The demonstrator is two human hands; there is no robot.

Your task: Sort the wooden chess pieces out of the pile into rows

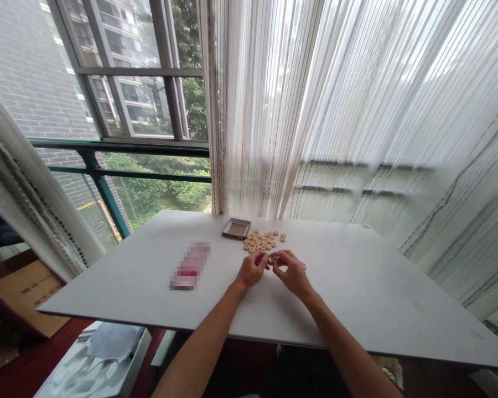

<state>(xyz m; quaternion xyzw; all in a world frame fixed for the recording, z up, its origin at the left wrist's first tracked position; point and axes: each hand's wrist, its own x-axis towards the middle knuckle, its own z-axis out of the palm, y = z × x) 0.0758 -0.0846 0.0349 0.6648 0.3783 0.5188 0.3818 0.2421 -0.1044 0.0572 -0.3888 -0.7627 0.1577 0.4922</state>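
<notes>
Both hands rest on a white table (pixel 357 298), fingertips meeting near its middle. My left hand (pixel 253 269) is curled, its fingers pinched round small pale wooden discs. My right hand (pixel 289 271) is curled the same way, touching the same little cluster of discs (pixel 270 260) between the two hands. Just beyond the hands lies a loose pile of several round wooden discs (pixel 263 240). A small shallow square box (pixel 236 228) sits to the left of that pile.
A blurred pink and red flat object (pixel 190 265) lies on the table's left half. Sheer curtains (pixel 357 110) hang behind the table and a window with a green railing (pixel 120 146) is at left. Cardboard boxes (pixel 20 293) stand on the floor, lower left.
</notes>
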